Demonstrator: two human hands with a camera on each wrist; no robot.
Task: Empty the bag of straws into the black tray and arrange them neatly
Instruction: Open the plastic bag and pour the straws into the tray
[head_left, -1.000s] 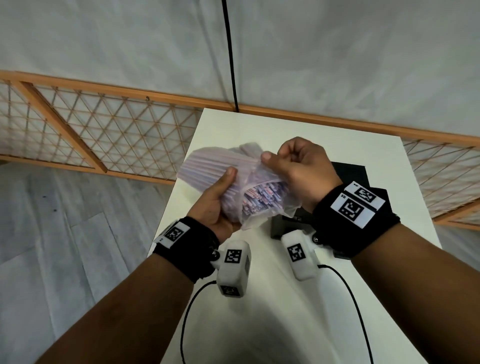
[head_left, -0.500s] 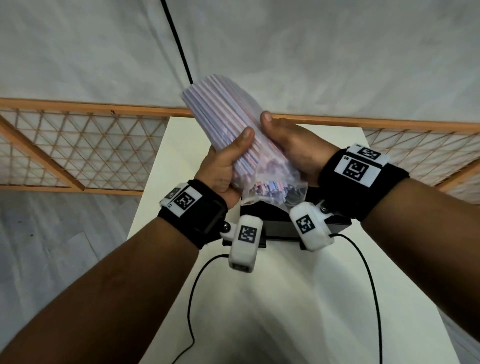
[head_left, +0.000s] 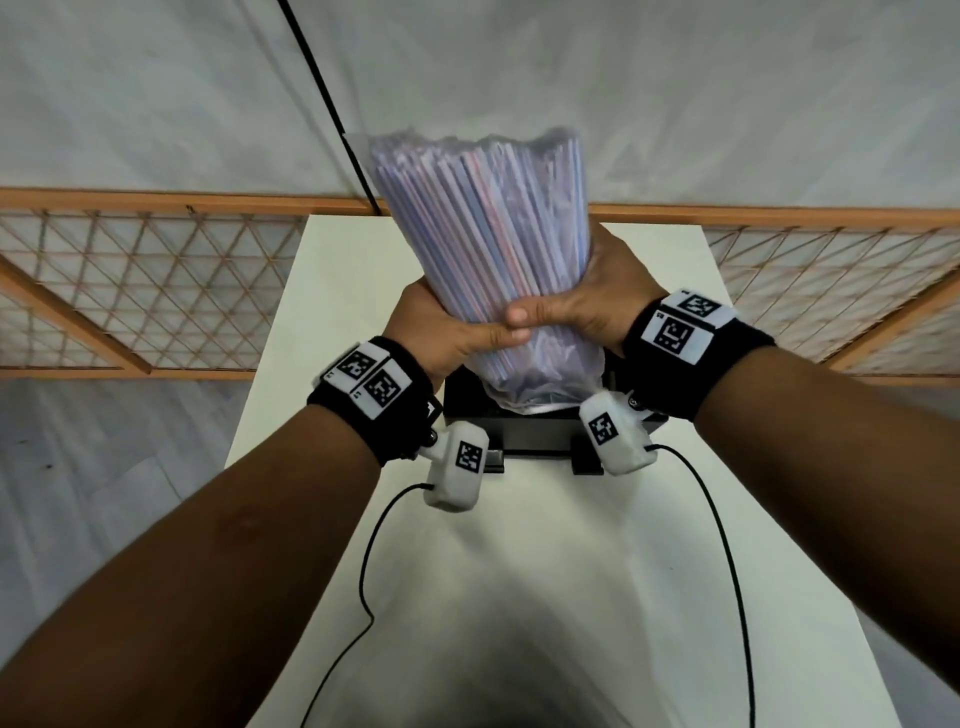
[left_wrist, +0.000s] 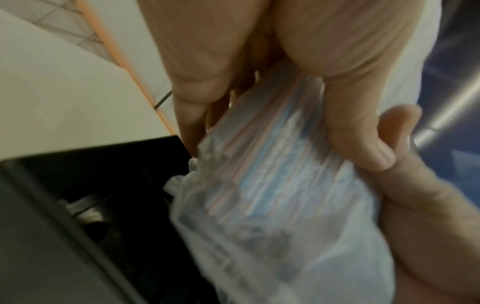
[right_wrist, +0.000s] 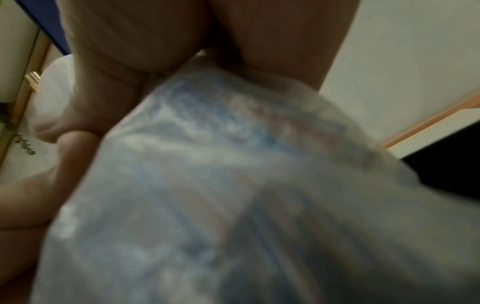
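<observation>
A clear plastic bag of straws (head_left: 493, 223), striped red, blue and white, stands nearly upright over the black tray (head_left: 524, 434), its loose mouth pointing down into the tray. My left hand (head_left: 457, 332) grips the bag's lower part from the left. From the right, my right hand (head_left: 582, 301) wraps the same narrow part, and the two thumbs meet in front. The left wrist view shows the bag's (left_wrist: 272, 195) crumpled mouth hanging over the tray's (left_wrist: 78, 205) dark inside. In the right wrist view the bag (right_wrist: 207, 185) is a blur that fills most of the frame. The hands and bag hide most of the tray.
The tray sits mid-way along a narrow white table (head_left: 519, 571). An orange wooden lattice fence (head_left: 156, 286) runs behind the table on both sides, before a white wall with a black cable (head_left: 322, 104). Two thin black wires (head_left: 727, 571) trail from the wrist cameras across the near tabletop.
Both hands have swung the bag from lying tilted leftward to nearly upright, and moved it over the tray. The right hand now wraps the bag's lower part instead of pinching its mouth.
</observation>
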